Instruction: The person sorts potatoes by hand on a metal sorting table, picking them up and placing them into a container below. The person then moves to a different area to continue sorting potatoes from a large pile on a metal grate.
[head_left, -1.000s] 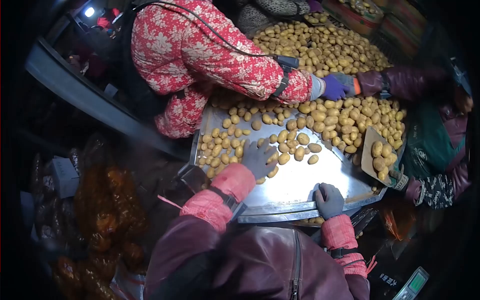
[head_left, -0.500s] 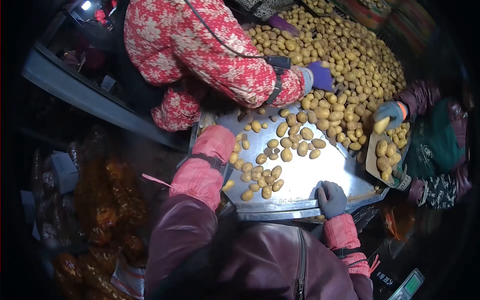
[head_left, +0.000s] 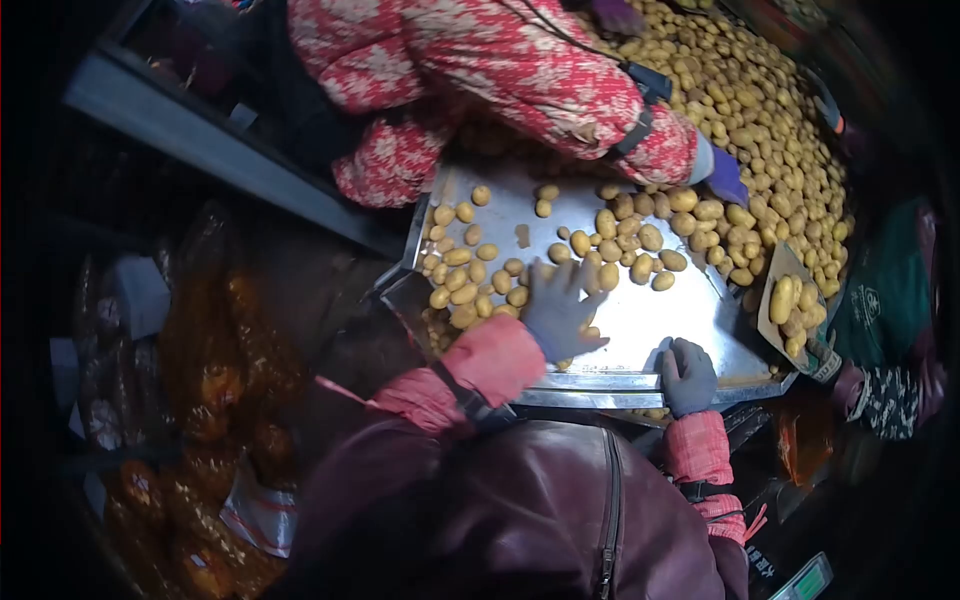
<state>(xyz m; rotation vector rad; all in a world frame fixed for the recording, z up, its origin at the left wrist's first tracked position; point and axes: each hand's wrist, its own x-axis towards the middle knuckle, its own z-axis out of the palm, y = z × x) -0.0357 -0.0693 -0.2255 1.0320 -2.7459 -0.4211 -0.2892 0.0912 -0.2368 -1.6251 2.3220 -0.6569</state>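
My left hand (head_left: 562,312), in a grey glove, is over the metal tray (head_left: 640,330) with its fingers spread. It touches or nearly touches several potatoes (head_left: 462,278) gathered along the tray's left side. A second loose group of potatoes (head_left: 628,238) lies beyond its fingertips. At the tray's front rim, my right hand (head_left: 688,378), also gloved in grey, rests with the thumb apart and the fingers slightly bent. No potato shows in the right hand.
A large potato heap (head_left: 750,130) covers the far right. Across the tray, a co-worker in a red floral sleeve (head_left: 540,80) has a purple-gloved hand (head_left: 725,178) on the heap. A scoop (head_left: 780,290) with potatoes stands right. Filled bags (head_left: 210,400) lie left.
My left hand has come into view from the left edge onto the tray, and potatoes there have shifted. The co-worker's purple glove appears farther right. The gloved hand above the scoop has gone.
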